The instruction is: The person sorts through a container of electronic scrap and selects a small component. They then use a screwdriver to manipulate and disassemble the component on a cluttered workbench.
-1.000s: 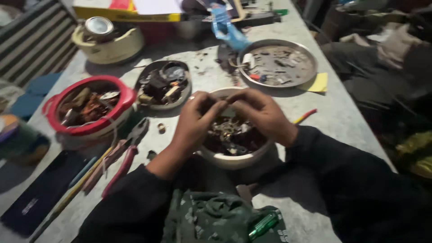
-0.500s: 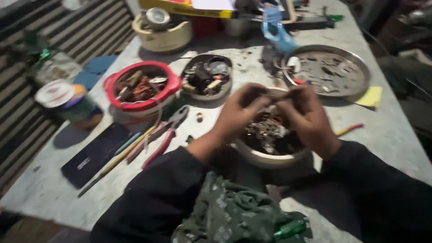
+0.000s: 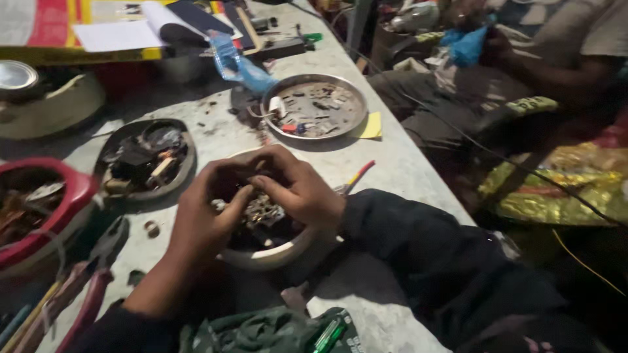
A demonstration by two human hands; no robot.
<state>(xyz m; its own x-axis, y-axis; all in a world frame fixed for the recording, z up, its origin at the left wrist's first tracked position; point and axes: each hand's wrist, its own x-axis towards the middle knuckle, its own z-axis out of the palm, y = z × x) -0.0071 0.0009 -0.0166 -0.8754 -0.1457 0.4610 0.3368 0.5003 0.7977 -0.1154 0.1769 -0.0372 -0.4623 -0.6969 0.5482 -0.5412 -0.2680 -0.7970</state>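
1. Both hands meet over the white bowl (image 3: pixel 261 258): the left hand (image 3: pixel 206 219) comes in from the near left, the right hand (image 3: pixel 297 189) from the right, fingers curled inward.
2. Between the fingertips sits a small metal part (image 3: pixel 261 210), pinched from both sides; it lies at the bowl's middle, directly under both hands. Its long axis is hard to tell in this dim view.
3. Neither hand is clearly nearer; each touches it.
4. White bowl: dark mixed scrap parts.
5. Dark oval tray (image 3: pixel 147 160), to the left: black and tan components.
6. Red bowl (image 3: pixel 72 196), far left: brownish scrap.
7. Round metal plate (image 3: pixel 315 108), beyond the hands: small loose bits.
8. Red-handled pliers (image 3: pixel 91 287) lie beside the left forearm.
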